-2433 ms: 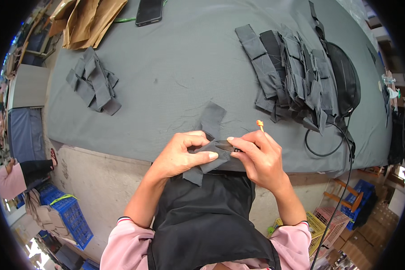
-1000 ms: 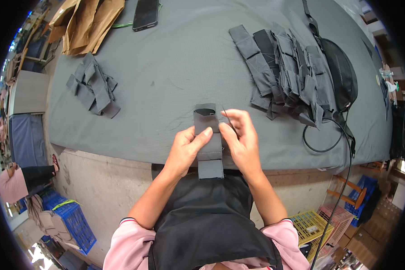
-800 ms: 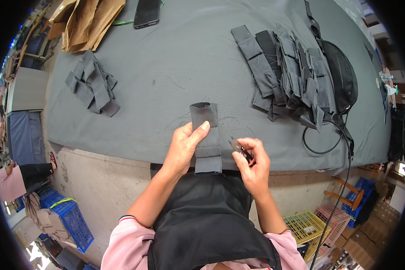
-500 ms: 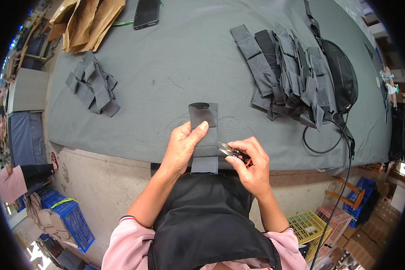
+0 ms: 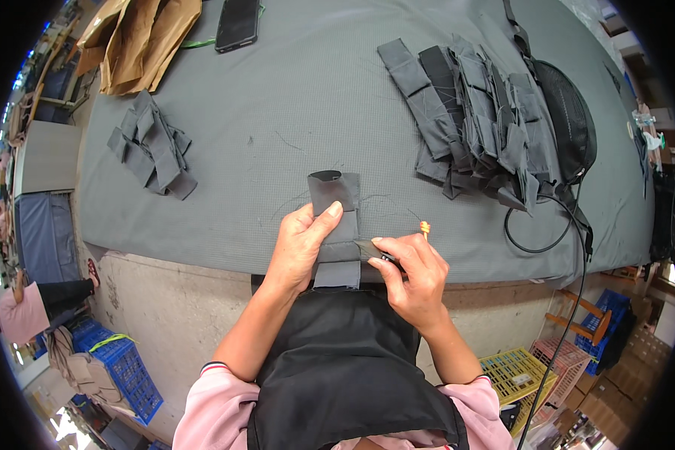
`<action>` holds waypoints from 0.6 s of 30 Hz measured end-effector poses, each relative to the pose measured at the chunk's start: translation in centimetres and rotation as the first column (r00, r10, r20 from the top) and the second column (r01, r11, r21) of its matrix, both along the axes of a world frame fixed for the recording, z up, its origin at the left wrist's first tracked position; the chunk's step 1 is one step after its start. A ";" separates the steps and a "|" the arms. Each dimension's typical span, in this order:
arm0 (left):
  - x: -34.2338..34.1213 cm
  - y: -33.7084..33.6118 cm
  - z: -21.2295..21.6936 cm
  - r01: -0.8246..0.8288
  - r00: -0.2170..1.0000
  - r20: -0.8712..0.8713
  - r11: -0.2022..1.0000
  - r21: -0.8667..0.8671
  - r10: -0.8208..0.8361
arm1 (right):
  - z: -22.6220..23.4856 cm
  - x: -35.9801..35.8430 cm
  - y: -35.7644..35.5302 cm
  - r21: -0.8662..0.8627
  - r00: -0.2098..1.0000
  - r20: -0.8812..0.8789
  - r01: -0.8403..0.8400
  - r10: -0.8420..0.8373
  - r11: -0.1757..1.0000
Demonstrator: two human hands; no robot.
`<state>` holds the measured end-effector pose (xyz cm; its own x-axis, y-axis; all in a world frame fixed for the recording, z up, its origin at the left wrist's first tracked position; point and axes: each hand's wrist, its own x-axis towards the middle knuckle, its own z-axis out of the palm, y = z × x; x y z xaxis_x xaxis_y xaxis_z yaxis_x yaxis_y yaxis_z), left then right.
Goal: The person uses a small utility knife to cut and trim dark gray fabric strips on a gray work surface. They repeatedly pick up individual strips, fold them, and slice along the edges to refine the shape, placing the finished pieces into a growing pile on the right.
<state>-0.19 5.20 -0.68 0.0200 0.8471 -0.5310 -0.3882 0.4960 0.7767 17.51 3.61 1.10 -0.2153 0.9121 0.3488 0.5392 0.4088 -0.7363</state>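
My left hand [image 5: 301, 244] grips a grey fabric strip [image 5: 339, 234] at the table's front edge, thumb on top. The strip has folded, stitched sections, and its far end forms an open loop. In my right hand [image 5: 415, 274] is a pair of thread snips [image 5: 388, 257], mostly covered by the fingers. Its blade tips meet the strip's right edge; whether a thread lies between them is too small to tell. A small orange-yellow piece [image 5: 425, 227] shows just beyond the right knuckles.
Similar grey strips lie in a small heap [image 5: 156, 150] at the left and a larger pile [image 5: 472, 120] at the right. Beyond are a paper bag [image 5: 142, 45], a phone [image 5: 238, 24] and a black pouch [image 5: 565, 120]. A black cable [image 5: 581, 255] hangs over the right edge.
My right hand has turned and brought the snips' tips in against the strip's edge. The orange-yellow piece has come into sight. My left hand keeps its hold on the strip.
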 end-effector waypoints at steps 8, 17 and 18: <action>0.4 0.1 0.7 -0.015 1.000 0.000 1.000 -0.001 0.015 | -0.2 -0.1 -0.8 -0.567 0.847 -0.495 -0.144 -0.195 0.811; 0.8 -0.1 1.1 0.049 0.992 -0.120 0.994 0.102 -0.037 | 2.1 0.7 -0.3 -0.231 1.000 -0.008 0.009 -0.011 0.973; 0.9 -0.1 1.4 0.062 0.989 -0.139 0.991 0.118 -0.045 | 2.5 0.9 -0.1 -0.229 0.999 0.042 -0.003 0.013 0.974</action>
